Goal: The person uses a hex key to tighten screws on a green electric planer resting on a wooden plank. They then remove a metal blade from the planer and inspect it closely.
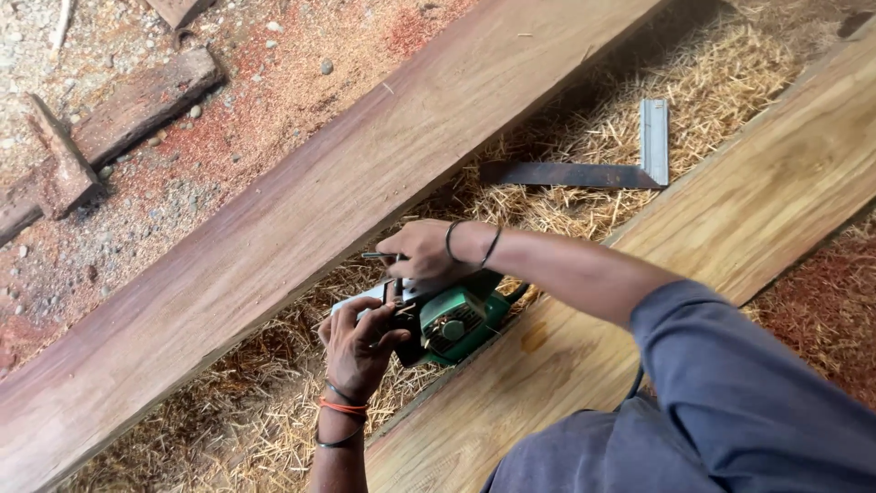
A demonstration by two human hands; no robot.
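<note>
A green electric planer (453,319) lies on its side in the wood shavings between two long planks. My left hand (358,343) grips its front end near the metal base. Over the top of the machine, my right hand (422,252) holds a thin metal tool (372,256), its tip pointing left. Both wrists carry thin bands. A dark cord runs from the planer under my blue sleeve.
A reddish plank (301,201) runs diagonally at left, a paler plank (730,219) at right. A metal try square (620,164) lies on the shavings beyond the planer. Old timber scraps (100,128) rest on gravel and red sawdust at upper left.
</note>
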